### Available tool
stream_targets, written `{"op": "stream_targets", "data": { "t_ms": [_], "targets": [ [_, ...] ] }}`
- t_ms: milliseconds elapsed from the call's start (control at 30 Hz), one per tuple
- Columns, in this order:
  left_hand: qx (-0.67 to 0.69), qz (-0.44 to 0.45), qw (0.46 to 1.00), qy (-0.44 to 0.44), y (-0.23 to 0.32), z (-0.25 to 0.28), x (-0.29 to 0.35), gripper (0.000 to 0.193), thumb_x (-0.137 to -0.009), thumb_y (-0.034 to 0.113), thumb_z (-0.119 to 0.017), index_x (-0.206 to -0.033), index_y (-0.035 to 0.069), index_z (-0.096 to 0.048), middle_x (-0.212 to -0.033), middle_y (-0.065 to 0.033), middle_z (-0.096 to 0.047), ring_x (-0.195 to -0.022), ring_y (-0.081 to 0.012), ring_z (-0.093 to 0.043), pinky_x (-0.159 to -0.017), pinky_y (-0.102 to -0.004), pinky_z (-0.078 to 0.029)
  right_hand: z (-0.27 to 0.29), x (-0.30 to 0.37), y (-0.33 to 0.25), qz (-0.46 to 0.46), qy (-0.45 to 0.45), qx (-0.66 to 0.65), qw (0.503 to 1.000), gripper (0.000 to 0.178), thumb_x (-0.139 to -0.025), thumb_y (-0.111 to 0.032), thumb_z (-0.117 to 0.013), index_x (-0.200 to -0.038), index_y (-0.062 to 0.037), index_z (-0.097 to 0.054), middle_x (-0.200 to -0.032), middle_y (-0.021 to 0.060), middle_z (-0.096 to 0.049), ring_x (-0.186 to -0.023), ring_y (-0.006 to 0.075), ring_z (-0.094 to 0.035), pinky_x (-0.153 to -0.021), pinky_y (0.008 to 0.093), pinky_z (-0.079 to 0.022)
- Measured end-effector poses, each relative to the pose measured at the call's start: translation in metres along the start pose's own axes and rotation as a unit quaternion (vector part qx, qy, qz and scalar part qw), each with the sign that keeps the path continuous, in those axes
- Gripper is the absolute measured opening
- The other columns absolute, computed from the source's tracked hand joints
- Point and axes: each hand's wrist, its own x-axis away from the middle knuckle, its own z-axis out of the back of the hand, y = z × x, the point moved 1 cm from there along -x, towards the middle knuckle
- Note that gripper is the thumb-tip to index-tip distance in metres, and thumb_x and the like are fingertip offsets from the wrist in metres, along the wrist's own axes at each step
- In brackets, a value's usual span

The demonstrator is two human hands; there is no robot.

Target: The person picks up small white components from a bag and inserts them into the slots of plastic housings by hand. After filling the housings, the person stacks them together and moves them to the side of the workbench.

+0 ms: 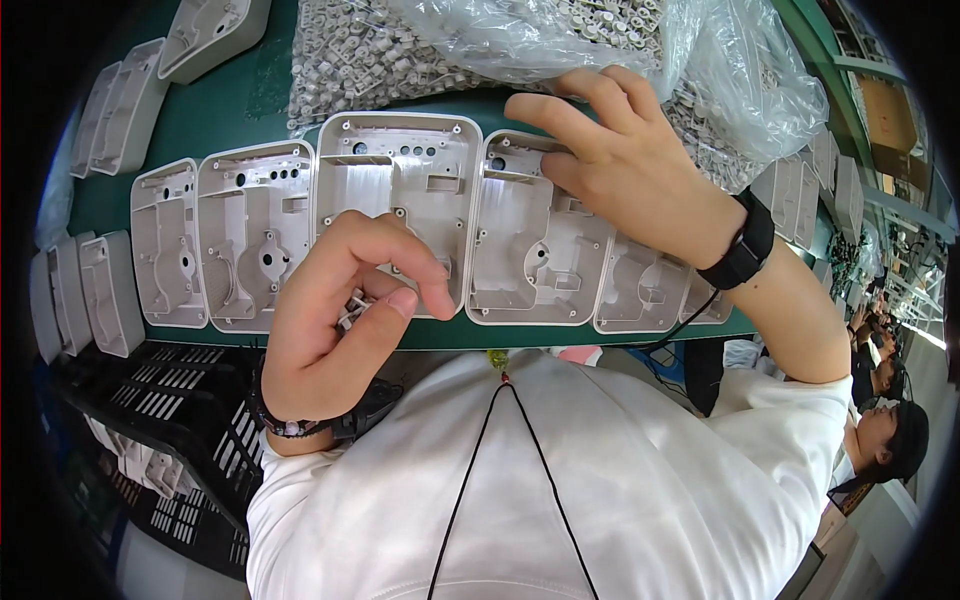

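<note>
A row of light grey plastic housings [398, 150], open side up, lies along the near edge of the table. My left hand [345, 310] is curled above the second and third housings from the left. Several small white plastic parts [352, 310] show inside its palm, and its thumb and index finger nearly meet. Over the top of a housing [540, 225] to the right, my right hand [615, 145] reaches with its fingers bent and apart. Nothing shows between those fingers, though their undersides are partly hidden.
A clear plastic bag [745, 75] and a heap of small white parts [365, 60] lie at the back. More housings [130, 110] stand at the left on the green table [225, 110]. A black crate [190, 400] is below left. Another person [880, 440] sits at right.
</note>
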Motion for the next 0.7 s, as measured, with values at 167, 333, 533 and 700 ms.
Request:
{"op": "stream_targets", "data": {
  "t_ms": [167, 333, 533, 700],
  "targets": [
    [-0.013, 0.007, 1.0, 0.011, 0.003, -0.004, 0.0, 0.018, -0.08, -0.005, -0.043, -0.096, -0.002, -0.05, -0.085, -0.0099, -0.055, -0.077, -0.0152, -0.055, -0.07, -0.0246, -0.045, 0.008, 0.001, 0.0, -0.021, -0.033, -0.027, 0.999, 0.007, -0.067, -0.013, -0.063, -0.071, -0.0081, -0.066, -0.122, -0.0022, -0.048, -0.111, 0.0205, -0.042, -0.096, 0.0358, -0.033],
    [-0.003, -0.003, 1.0, 0.031, 0.003, -0.003, 0.007, 0.017, -0.078, -0.005, -0.042, -0.094, -0.002, -0.049, -0.083, -0.0103, -0.055, -0.073, -0.0143, -0.053, -0.068, -0.0241, -0.043, 0.011, 0.006, 0.005, -0.025, -0.034, -0.027, 0.999, 0.008, -0.065, -0.013, -0.062, -0.07, -0.0079, -0.065, -0.121, 0.0002, -0.049, -0.112, 0.0204, -0.042, -0.096, 0.0359, -0.032],
    [-0.015, 0.009, 0.998, 0.063, 0.001, -0.006, 0.007, 0.016, -0.077, -0.004, -0.043, -0.091, -0.002, -0.049, -0.081, -0.011, -0.055, -0.068, -0.0125, -0.05, -0.064, -0.0227, -0.039, 0.002, 0.0, -0.003, -0.048, -0.005, 0.001, 0.999, 0.009, -0.066, -0.015, -0.062, -0.07, -0.0072, -0.066, -0.12, 0.0034, -0.049, -0.113, 0.0201, -0.042, -0.096, 0.0346, -0.031],
    [-0.017, 0.035, 0.996, 0.081, 0.003, -0.013, 0.006, 0.015, -0.077, -0.004, -0.043, -0.09, -0.002, -0.05, -0.079, -0.0108, -0.055, -0.067, -0.0112, -0.048, -0.06, -0.0219, -0.037, 0.002, 0.004, 0.002, -0.034, -0.021, 0.0, 0.999, 0.01, -0.067, -0.015, -0.062, -0.073, -0.0075, -0.066, -0.12, 0.0035, -0.049, -0.113, 0.0207, -0.043, -0.096, 0.0354, -0.032]
  ]
}}
